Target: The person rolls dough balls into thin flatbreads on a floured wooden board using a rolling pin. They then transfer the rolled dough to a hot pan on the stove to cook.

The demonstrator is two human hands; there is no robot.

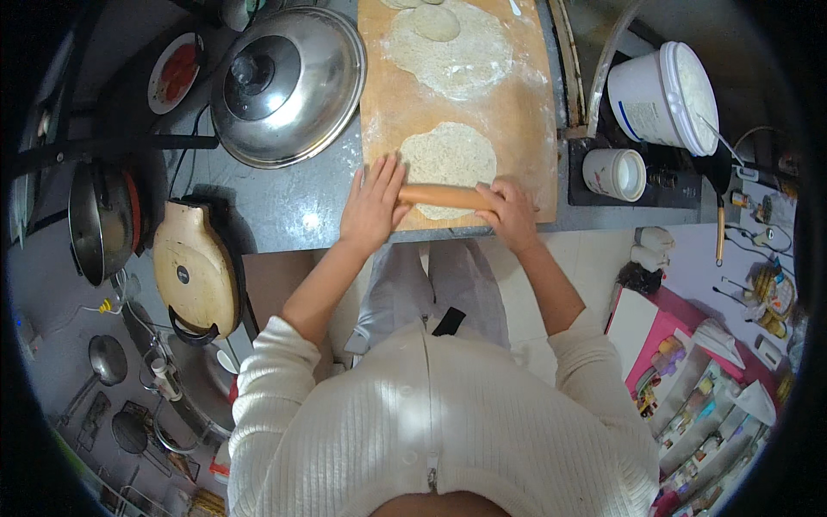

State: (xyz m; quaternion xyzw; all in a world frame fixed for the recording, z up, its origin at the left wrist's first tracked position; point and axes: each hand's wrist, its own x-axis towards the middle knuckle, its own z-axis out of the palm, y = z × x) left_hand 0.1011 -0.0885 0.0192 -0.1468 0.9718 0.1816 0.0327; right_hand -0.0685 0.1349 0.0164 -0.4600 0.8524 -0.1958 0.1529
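A wooden rolling pin [442, 195] lies crosswise over the near part of a flat, roundish sheet of dough [449, 153]. My left hand [371, 205] covers the pin's left end, its fingers stretched forward and the thumb tucked near the pin. Around the right end, the fingers of my right hand [510, 210] are curled. Both hands rest low over a floured wooden board [531, 155]. Farther back on it is a larger flat dough sheet [452, 68], with a small dough disc [436, 23] on top and more dough partly cut off at the picture's edge.
Left of the board is a domed metal lid [316, 84]. A yellow electric griddle [197, 271] stands near the counter's front edge, with a plate of red food [174, 74] farther back. To the right are a white bucket [646, 97] and a small white tub [610, 173].
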